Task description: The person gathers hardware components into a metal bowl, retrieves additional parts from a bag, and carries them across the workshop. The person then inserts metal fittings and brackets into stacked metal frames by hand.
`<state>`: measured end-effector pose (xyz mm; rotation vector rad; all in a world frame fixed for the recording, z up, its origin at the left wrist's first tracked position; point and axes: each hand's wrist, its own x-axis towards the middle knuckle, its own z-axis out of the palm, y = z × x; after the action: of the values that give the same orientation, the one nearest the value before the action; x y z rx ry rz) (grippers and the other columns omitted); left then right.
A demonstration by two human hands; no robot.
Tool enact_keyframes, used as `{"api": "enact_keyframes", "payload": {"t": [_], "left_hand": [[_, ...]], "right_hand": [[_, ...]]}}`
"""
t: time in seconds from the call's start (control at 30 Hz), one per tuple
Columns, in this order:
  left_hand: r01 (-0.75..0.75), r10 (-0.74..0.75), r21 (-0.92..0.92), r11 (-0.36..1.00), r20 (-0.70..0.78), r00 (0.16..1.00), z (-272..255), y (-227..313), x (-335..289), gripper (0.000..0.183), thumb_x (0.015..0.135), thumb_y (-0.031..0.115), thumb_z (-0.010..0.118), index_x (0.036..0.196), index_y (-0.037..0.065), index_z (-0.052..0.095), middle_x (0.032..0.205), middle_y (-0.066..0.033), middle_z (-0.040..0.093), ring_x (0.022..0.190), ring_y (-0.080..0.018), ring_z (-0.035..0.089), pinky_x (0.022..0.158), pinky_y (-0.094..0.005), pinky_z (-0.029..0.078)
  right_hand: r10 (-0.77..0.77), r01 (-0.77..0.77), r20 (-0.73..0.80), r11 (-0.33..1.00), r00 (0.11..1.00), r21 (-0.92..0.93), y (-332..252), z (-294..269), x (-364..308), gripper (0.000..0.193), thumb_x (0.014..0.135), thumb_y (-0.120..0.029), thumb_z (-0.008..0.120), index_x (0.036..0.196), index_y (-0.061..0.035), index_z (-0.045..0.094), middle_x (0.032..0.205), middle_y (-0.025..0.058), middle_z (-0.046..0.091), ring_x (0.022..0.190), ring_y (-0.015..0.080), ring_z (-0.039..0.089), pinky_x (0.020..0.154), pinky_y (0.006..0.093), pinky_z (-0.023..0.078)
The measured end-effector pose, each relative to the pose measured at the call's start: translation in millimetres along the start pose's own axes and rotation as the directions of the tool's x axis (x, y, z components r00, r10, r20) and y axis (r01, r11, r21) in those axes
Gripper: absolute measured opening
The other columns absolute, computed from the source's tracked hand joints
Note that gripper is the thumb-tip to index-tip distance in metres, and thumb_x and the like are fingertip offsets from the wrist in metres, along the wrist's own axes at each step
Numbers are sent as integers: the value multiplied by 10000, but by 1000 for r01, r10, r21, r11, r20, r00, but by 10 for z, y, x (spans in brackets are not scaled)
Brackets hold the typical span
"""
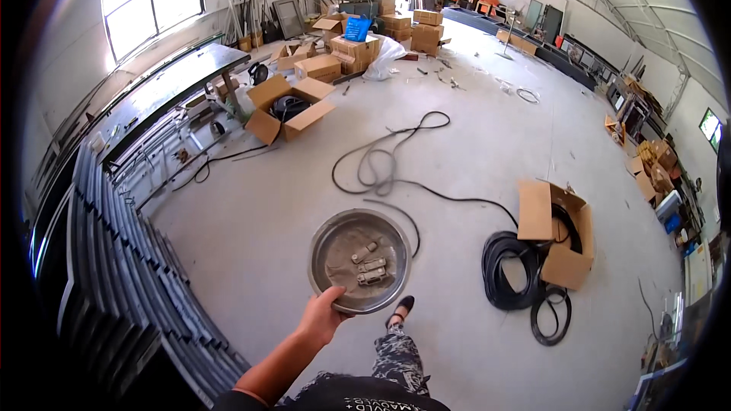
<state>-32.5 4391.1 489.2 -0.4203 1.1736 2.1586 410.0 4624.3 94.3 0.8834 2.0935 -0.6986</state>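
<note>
My left hand (324, 318) grips the near left rim of a round metal basin (387, 236), with the thumb over the edge and the other fingers mostly hidden under it. The basin is held out in front of me above the floor. Its inside bottom looks brown and dusty. A few small metal pieces (372, 271) lie in it, blocky and greyish; their exact kind I cannot make out. My right hand is out of the picture.
A black cable (457, 198) snakes over the floor beyond the basin to an open carton (534, 209) and black coils (495, 289) at right. Stacked dark metal profiles (126, 259) line my left. Farther off stand another open carton (266, 93), a workbench (171, 80) and piled boxes (354, 53).
</note>
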Motion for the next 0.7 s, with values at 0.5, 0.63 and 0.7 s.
{"api": "enact_keyframes", "payload": {"t": [0.5, 0.63, 0.7], "left_hand": [[30, -49, -221, 975, -82, 995, 1623, 1380, 3320, 225, 809, 168, 544, 964, 7, 512, 849, -108, 592, 768, -205, 567, 622, -336, 440], [-122, 50, -219, 968, -307, 950, 1243, 1541, 4538, 199, 794, 169, 523, 940, 33, 524, 818, -86, 593, 722, -190, 563, 589, -313, 429], [-177, 63, -271, 946, -383, 922, 1289, 1736, 5232, 193, 784, 159, 515, 913, 17, 526, 803, -84, 590, 712, -188, 560, 570, -300, 421]], "right_hand": [[-57, 512, -760, 771, 648, 378, -3257, -6976, 4637, 209, 795, -178, 522, 846, 12, 592, 699, 140, 622, 565, 219, 606, 493, 331, 477], [-297, 772, -771, 521, 563, 364, -4973, -8273, 4588, 186, 801, -167, 532, 812, 7, 595, 656, 95, 613, 538, 167, 577, 510, 299, 469], [-410, 694, -688, 694, 599, 192, -5322, -8367, 5049, 198, 786, -195, 536, 753, -17, 615, 659, 106, 620, 557, 194, 584, 542, 332, 475]]}}
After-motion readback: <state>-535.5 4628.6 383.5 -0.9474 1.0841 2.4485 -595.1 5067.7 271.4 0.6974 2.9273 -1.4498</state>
